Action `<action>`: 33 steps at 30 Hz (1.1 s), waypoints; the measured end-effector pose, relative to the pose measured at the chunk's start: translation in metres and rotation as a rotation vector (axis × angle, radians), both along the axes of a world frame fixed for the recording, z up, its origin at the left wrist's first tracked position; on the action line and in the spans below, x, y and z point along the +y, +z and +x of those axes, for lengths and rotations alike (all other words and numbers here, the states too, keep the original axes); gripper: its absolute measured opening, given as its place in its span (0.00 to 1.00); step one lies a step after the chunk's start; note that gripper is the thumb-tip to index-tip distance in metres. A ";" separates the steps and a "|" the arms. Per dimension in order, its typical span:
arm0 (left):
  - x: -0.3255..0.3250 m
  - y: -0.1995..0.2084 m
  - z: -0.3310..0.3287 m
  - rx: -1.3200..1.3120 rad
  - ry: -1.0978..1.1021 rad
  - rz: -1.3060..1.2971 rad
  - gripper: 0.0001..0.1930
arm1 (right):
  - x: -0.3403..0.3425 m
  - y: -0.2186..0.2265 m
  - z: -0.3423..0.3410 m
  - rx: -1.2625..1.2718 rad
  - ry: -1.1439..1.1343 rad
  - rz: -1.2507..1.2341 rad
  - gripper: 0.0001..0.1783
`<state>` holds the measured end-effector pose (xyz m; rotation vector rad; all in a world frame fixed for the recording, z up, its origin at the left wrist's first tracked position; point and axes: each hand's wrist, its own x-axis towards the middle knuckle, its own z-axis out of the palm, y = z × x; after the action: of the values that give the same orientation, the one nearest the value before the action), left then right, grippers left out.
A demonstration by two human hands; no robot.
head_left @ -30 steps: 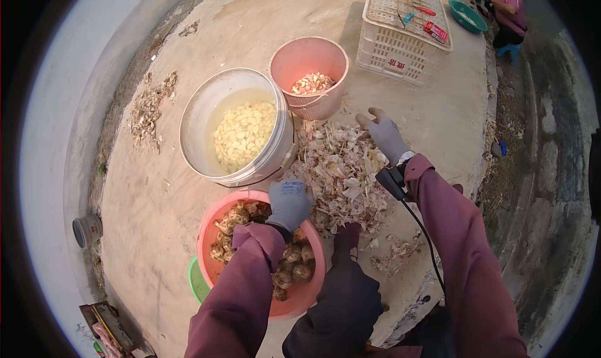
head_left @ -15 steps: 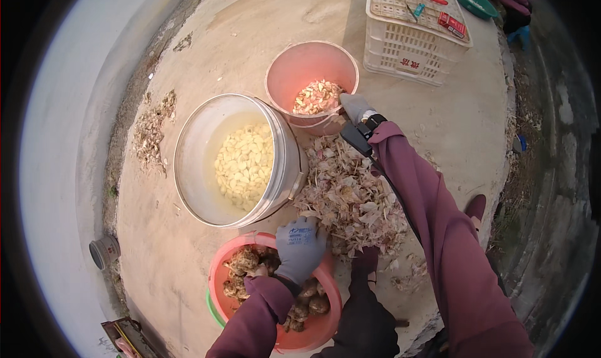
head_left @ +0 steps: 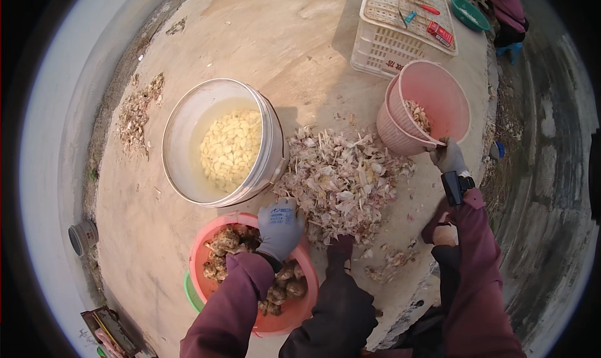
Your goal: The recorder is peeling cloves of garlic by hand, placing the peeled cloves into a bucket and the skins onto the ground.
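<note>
My gloved right hand (head_left: 447,155) is closed on the near rim of a pink bucket (head_left: 436,95), with garlic cloves (head_left: 418,115) inside. The bucket leans, and a second rim beside it suggests two nested. My left hand (head_left: 280,228), in a grey glove, curls over the far rim of a pink basin (head_left: 201,258); its fingertips are partly hidden. Brown, dirty garlic bulbs (head_left: 285,287) fill part of that basin. A heap of garlic skins (head_left: 341,182) lies between my hands. Left of it, a white bucket (head_left: 178,145) holds peeled cloves (head_left: 230,150) in water.
A white plastic crate (head_left: 385,45) stands at the far right, bearing a red box (head_left: 440,33) and a red-handled tool (head_left: 428,9). Behind it are a green basin (head_left: 469,12) and another person (head_left: 508,7). More skins (head_left: 139,117) lie along the left wall.
My right hand has moved the pink bucket to the right, away from the white bucket, and it now sits beside the skin heap. My left hand stays at the basin rim.
</note>
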<state>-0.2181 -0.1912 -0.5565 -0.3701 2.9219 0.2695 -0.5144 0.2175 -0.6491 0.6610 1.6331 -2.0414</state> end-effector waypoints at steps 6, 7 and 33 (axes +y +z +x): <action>0.000 0.008 -0.005 -0.018 0.007 -0.002 0.10 | 0.073 -0.033 -0.004 -0.043 -0.283 -0.009 0.26; 0.000 0.008 -0.007 -0.054 0.004 0.015 0.10 | 0.075 -0.035 -0.003 -0.087 -0.338 -0.061 0.26; 0.001 0.004 -0.004 -0.082 0.036 0.070 0.11 | -0.437 0.106 0.090 0.680 0.787 0.783 0.23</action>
<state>-0.2223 -0.1902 -0.5523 -0.4126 2.8191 0.3526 -0.4242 -0.2193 -0.5431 -0.5083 2.5446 -1.0415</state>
